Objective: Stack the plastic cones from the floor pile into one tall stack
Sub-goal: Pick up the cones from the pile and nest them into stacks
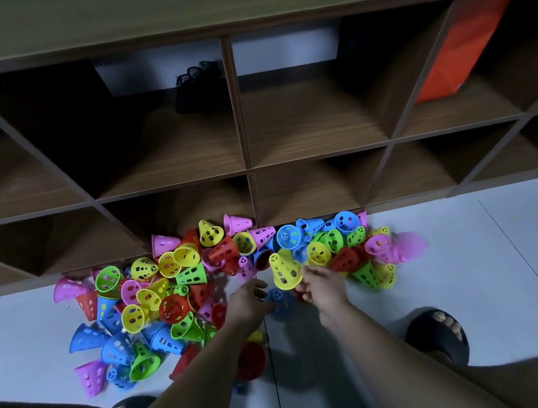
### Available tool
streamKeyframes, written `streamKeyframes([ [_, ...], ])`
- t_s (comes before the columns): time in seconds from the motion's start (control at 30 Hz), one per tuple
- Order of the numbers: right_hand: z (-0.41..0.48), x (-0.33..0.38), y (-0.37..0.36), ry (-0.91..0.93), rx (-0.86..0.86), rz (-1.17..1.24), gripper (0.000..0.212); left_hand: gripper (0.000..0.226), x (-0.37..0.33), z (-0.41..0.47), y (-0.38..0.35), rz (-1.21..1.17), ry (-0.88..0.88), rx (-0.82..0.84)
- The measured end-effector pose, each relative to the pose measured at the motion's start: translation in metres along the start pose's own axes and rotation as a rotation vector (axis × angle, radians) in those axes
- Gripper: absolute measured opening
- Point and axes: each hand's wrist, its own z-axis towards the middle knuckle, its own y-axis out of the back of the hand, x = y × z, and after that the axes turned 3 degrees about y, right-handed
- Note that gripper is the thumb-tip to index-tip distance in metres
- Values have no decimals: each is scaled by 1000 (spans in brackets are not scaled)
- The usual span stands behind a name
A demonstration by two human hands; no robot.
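Observation:
A pile of several perforated plastic cones [181, 278] in yellow, green, blue, red and pink lies on the pale floor against the shelf base. My right hand [322, 288] pinches the rim of a yellow cone [284, 271], held above the floor with its narrow end up. A blue cone [279, 301] sits between my hands, just below the yellow one. My left hand [247, 302] reaches toward the blue cone with fingers curled at its left side; the frame does not show whether it grips the cone.
A wooden cubby shelf [249, 172] stands right behind the pile. One cubby holds a dark mesh bag [197, 82], another an orange bag [459, 45]. My feet in black slippers [438, 335] flank the tiled floor [476, 261] near me.

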Motion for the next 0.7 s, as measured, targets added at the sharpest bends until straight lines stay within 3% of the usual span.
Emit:
streamKeyframes([
  [0.23,13,-31,-11,-118,86,-114,8,36,12,16,10,-147,72,-36],
  [0.47,34,-51,-9,-11,107,-430,15,20,14,38,11,-164,82,-44],
  [0.7,59,-62,5,23,111,-543,16,13,-1,60,-1,-175,73,-41],
])
